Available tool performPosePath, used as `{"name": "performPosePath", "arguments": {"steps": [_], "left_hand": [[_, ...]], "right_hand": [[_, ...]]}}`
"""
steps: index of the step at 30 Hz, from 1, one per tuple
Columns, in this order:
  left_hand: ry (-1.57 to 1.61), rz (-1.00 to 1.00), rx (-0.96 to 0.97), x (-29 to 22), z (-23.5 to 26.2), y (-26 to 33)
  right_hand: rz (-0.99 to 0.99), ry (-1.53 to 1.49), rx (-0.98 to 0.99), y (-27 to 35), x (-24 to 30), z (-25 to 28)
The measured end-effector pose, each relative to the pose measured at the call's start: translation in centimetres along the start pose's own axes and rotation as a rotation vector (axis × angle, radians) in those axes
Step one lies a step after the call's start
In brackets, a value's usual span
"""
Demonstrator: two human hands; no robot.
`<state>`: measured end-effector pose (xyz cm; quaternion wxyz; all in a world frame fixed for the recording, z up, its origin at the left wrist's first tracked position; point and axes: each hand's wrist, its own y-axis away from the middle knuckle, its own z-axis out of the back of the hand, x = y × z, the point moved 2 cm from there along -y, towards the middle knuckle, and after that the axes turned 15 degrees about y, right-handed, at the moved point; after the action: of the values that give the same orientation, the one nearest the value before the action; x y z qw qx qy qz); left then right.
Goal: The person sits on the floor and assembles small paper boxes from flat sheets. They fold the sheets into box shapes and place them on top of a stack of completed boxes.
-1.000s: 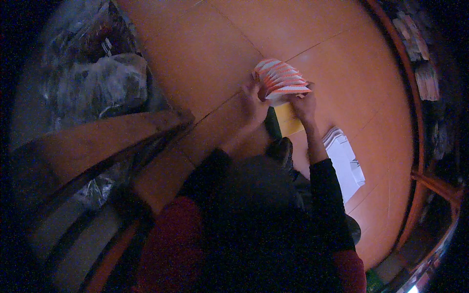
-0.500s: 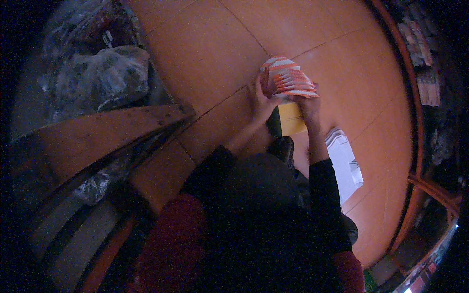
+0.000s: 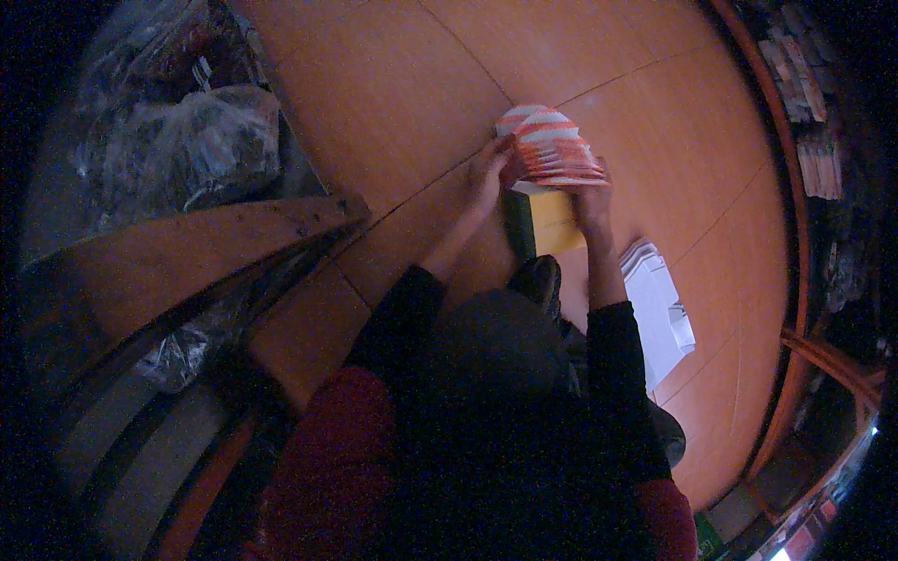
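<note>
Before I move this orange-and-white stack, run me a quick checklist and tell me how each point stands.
1. Left hand on the left side of the orange-and-white stack: ok.
2. Right hand on its right side: ok.
3. Layers squared up: not ok, they look fanned.
4. White sheets apart from the stack: ok, they lie off to the right, nearer the body.
5. Stack clear of the yellow block: cannot tell, they overlap in view.

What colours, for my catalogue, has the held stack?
The stack has orange and white bands (head view).
</note>
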<state>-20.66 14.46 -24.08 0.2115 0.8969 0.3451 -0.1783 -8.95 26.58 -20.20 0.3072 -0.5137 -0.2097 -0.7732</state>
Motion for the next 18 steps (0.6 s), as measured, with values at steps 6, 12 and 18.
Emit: {"name": "performPosePath", "arguments": {"steps": [6, 12, 18], "left_hand": [[-0.653, -0.236, 0.012, 0.4, 2.1, -0.3], [-0.611, -0.341, -0.202, 0.2, 0.3, 1.8], [-0.797, -0.402, -0.082, 0.6, -0.8, 4.6]], "right_hand": [[-0.069, -0.201, -0.049, 0.2, -0.7, -0.3], [-0.111, -0.202, 0.064, -0.2, -0.3, -0.2], [-0.088, -0.304, 0.093, -0.2, -0.6, -0.3]]}}
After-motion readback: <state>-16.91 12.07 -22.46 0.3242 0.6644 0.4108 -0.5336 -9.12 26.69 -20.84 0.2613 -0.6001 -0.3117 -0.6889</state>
